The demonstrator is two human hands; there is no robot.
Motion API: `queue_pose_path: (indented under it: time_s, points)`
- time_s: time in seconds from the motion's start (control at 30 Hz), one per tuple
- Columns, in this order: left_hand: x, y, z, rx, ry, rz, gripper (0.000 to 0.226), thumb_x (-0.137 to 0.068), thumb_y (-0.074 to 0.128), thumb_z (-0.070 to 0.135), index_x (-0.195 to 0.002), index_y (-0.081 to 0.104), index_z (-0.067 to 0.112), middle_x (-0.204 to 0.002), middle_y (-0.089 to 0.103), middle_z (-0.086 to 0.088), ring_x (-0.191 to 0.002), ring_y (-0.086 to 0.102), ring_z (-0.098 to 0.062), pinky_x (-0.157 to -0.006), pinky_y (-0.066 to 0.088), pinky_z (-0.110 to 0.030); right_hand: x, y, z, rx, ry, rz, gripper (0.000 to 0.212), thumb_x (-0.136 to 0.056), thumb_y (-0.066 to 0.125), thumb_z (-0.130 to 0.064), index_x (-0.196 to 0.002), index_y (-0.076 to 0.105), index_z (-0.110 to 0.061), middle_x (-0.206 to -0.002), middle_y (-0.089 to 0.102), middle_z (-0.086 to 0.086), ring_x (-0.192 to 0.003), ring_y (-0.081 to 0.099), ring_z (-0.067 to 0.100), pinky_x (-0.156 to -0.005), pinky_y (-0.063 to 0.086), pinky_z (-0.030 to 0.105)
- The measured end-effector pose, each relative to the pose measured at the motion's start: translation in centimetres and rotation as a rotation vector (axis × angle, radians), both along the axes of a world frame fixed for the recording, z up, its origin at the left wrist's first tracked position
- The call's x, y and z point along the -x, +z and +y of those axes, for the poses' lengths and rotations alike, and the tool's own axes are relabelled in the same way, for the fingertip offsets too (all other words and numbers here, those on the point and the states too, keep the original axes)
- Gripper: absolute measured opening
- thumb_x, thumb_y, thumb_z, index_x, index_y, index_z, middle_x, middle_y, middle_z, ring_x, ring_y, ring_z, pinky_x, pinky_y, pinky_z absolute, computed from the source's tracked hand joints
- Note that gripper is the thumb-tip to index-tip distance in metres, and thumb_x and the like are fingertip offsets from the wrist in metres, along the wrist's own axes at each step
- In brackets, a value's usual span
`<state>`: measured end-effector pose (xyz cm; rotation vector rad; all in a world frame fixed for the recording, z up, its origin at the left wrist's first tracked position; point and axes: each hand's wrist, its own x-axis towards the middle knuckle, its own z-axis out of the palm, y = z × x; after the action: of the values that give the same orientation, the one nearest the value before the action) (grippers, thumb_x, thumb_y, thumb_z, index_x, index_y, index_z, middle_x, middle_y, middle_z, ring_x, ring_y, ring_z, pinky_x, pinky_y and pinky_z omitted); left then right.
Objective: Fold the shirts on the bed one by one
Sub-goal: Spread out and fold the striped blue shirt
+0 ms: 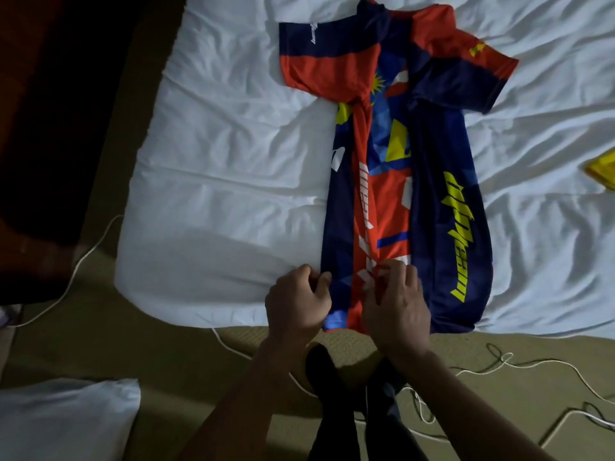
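A navy, red and blue jersey (pixel 402 168) with yellow lettering lies lengthwise on the white bed (pixel 226 168), collar at the far end, hem at the near edge. Both long sides are folded inward over the middle, and the two short sleeves stick out near the top. My left hand (pixel 298 302) grips the hem at the jersey's near left corner, fingers curled on the cloth. My right hand (pixel 396 304) pinches the red fabric at the middle of the hem. The two hands are close together at the bed's near edge.
A yellow garment (pixel 604 169) shows at the right edge of the bed. A white pillow (pixel 63 420) lies at the lower left on the floor. White cables (pixel 499 367) trail over the olive carpet in front of the bed. My dark-clad legs (pixel 352 410) stand below.
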<state>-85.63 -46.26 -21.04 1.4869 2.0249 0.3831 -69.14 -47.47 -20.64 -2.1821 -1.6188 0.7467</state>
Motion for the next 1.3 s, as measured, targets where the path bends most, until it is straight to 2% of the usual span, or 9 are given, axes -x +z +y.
queue_pose_path:
  time_s: [0.13, 0.2, 0.27, 0.57, 0.83, 0.93, 1.03, 1.2, 1.3]
  points:
    - [-0.2, -0.5, 1.1, -0.420, -0.218, 0.183, 0.029, -0.101, 0.049, 0.021, -0.116, 0.069, 0.006, -0.111, 0.067, -0.013, -0.101, 0.060, -0.034, -0.078, 0.053, -0.045, 0.2, -0.2, 1.0, -0.219, 0.283, -0.204, 0.056, -0.103, 0.048, -0.028, -0.154, 0.039, -0.008, -0.161, 0.036, 0.016, -0.148, 0.032, 0.036, -0.116, 0.032, 0.050]
    - [-0.4, -1.5, 2.4, -0.393, -0.358, 0.211, 0.046, -0.105, 0.042, 0.024, -0.145, 0.055, 0.005, -0.147, 0.056, -0.017, -0.133, 0.052, -0.039, -0.103, 0.046, -0.051, 0.1, -1.4, 2.2, -0.183, 0.460, -0.274, 0.065, -0.106, 0.038, -0.031, -0.163, 0.020, -0.005, -0.173, 0.007, 0.014, -0.160, 0.003, 0.031, -0.128, 0.014, 0.052]
    - [-0.3, -2.8, 3.3, -0.340, -0.470, 0.274, 0.054, -0.109, 0.037, 0.029, -0.157, 0.041, 0.006, -0.165, 0.037, -0.017, -0.151, 0.035, -0.039, -0.118, 0.033, -0.057, -0.5, -2.9, 3.1, -0.105, 0.526, -0.339, 0.070, -0.107, 0.032, -0.042, -0.163, 0.017, -0.003, -0.173, 0.002, 0.014, -0.160, 0.000, 0.031, -0.127, 0.015, 0.057]
    - [1.6, -2.6, 7.3, -0.312, -0.515, 0.221, 0.053, -0.108, 0.036, 0.030, -0.152, 0.050, 0.005, -0.159, 0.047, -0.016, -0.146, 0.043, -0.038, -0.113, 0.040, -0.060, -2.7, -2.0, 5.6, -0.031, 0.420, -0.327, 0.074, -0.108, 0.013, -0.053, -0.163, 0.016, -0.003, -0.172, 0.009, 0.016, -0.160, 0.001, 0.027, -0.129, 0.007, 0.052]
    - [1.4, -2.4, 20.5, -0.526, -0.564, 0.347, 0.042, -0.107, 0.041, 0.016, -0.138, 0.062, -0.003, -0.147, 0.056, -0.026, -0.131, 0.056, -0.047, -0.096, 0.050, -0.059, -1.9, 0.2, 19.1, -0.021, 0.386, -0.217, 0.074, -0.105, 0.005, -0.054, -0.164, -0.003, -0.010, -0.171, -0.016, 0.009, -0.157, -0.021, 0.023, -0.127, -0.014, 0.039]
    - [1.0, -2.3, 26.2, -0.477, -0.547, 0.386, 0.048, -0.108, 0.030, 0.018, -0.135, 0.064, -0.002, -0.143, 0.058, -0.029, -0.125, 0.059, -0.049, -0.092, 0.053, -0.058, -1.7, 0.2, 24.5, -0.062, 0.401, -0.231, 0.068, -0.107, 0.023, -0.046, -0.163, 0.018, -0.009, -0.172, 0.008, 0.012, -0.159, 0.006, 0.034, -0.130, 0.004, 0.048]
    - [1.1, -2.2, 31.1, -0.339, -0.535, 0.502, 0.056, -0.089, 0.044, 0.003, -0.144, 0.056, 0.001, -0.150, 0.050, -0.030, -0.131, 0.053, -0.050, -0.093, 0.051, -0.062, -1.4, -0.1, 29.2, -0.179, 0.428, -0.256, 0.045, -0.101, 0.052, -0.030, -0.143, 0.049, -0.013, -0.143, 0.050, 0.013, -0.125, 0.051, 0.036, -0.108, 0.042, 0.053]
    - [1.8, -2.9, 37.3, -0.262, -0.523, 0.696, 0.061, -0.088, 0.055, 0.011, -0.148, 0.052, 0.003, -0.151, 0.047, -0.030, -0.133, 0.049, -0.053, -0.098, 0.047, -0.065, -0.2, -1.0, 35.0, -0.185, 0.459, -0.285, 0.046, -0.092, 0.065, -0.028, -0.135, 0.053, -0.021, -0.118, 0.054, 0.012, -0.103, 0.054, 0.034, -0.083, 0.050, 0.050]
    - [2.5, -3.8, 39.4, -0.401, -0.590, 0.758, 0.042, -0.083, 0.063, 0.005, -0.124, 0.069, 0.002, -0.122, 0.064, -0.026, -0.112, 0.060, -0.048, -0.090, 0.049, -0.062, 0.2, -1.5, 37.4, -0.201, 0.442, -0.296, 0.042, -0.088, 0.068, -0.026, -0.129, 0.058, -0.024, -0.113, 0.054, 0.012, -0.099, 0.055, 0.033, -0.079, 0.052, 0.048]
